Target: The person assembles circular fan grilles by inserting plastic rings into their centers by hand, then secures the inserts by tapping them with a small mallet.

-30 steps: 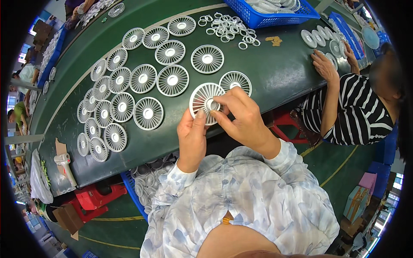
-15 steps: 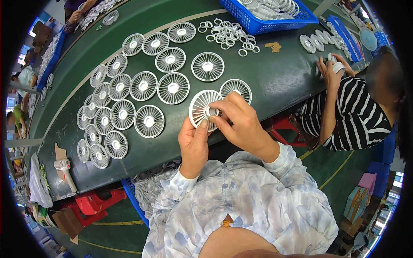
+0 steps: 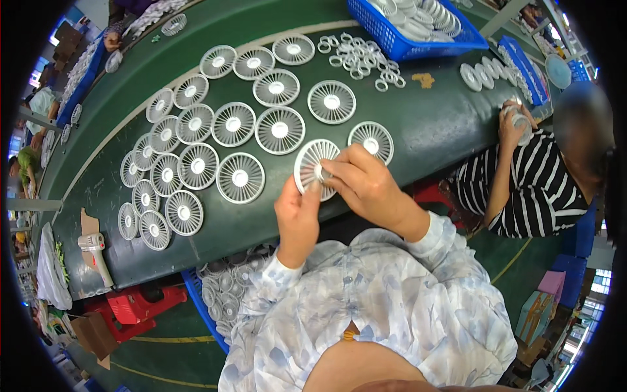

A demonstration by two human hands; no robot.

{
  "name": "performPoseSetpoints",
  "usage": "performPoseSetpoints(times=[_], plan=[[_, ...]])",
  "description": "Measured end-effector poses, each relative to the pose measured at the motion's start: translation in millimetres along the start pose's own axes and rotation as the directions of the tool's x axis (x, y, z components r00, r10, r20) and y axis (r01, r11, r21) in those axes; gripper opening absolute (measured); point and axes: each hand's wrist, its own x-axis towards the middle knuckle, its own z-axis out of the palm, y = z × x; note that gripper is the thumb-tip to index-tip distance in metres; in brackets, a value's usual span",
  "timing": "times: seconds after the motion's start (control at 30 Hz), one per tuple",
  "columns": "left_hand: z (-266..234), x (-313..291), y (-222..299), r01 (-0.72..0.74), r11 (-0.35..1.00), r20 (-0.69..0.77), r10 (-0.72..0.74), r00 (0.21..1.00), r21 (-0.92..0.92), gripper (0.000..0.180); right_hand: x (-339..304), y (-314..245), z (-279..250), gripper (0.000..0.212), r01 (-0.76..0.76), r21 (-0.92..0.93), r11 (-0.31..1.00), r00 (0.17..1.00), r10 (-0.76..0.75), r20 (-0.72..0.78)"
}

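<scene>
Both of my hands hold one white round fan grille [image 3: 312,163] just above the near edge of the green table [image 3: 431,124]. My left hand [image 3: 298,219] grips its lower rim from below. My right hand [image 3: 366,186] pinches the small hub at its centre with thumb and fingers. Another white grille [image 3: 371,140] lies flat on the table just behind my right hand, and one more [image 3: 240,178] lies to the left of my left hand.
Several white grilles [image 3: 196,127] lie in rows across the table's left half. Small white rings [image 3: 358,57] are scattered near a blue basket [image 3: 418,26] of parts. A person in a striped top [image 3: 535,189] works at the right. A blue crate [image 3: 219,297] with grilles sits under the table.
The grille and both hands sit slightly lower and closer to the table edge; my right fingers stay pinched on the hub. The person at the right has drawn both hands together.
</scene>
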Motion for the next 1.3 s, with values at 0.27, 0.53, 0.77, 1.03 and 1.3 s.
performPoseSetpoints(times=[0.27,0.53,0.77,1.03,1.3], plan=[[-11,-3,17,-0.209,0.971,-0.041,0.215,0.976,0.117,0.016,8,-25,27,0.034,0.042,-0.002,0.999,0.982,-0.041,-0.186],[-28,5,10,-0.015,0.990,-0.090,0.028,0.996,0.143,0.016,-14,-31,44,0.034,0.036,-0.180,0.983,0.981,-0.068,-0.180],[-38,-1,17,-0.237,0.830,0.160,0.180,0.971,0.505,0.017,-15,-20,4,0.028,0.065,-0.052,0.997,0.998,-0.065,-0.014],[-42,7,5,-0.771,0.200,0.700,0.330,0.634,0.605,0.048,79,67,-124,0.015,-0.258,0.047,0.965,0.891,0.256,-0.375],[-30,11,14,-0.630,0.107,0.602,0.213,0.770,0.769,0.055,4,92,-53,0.068,-0.193,-0.176,0.965,0.979,0.179,-0.093]])
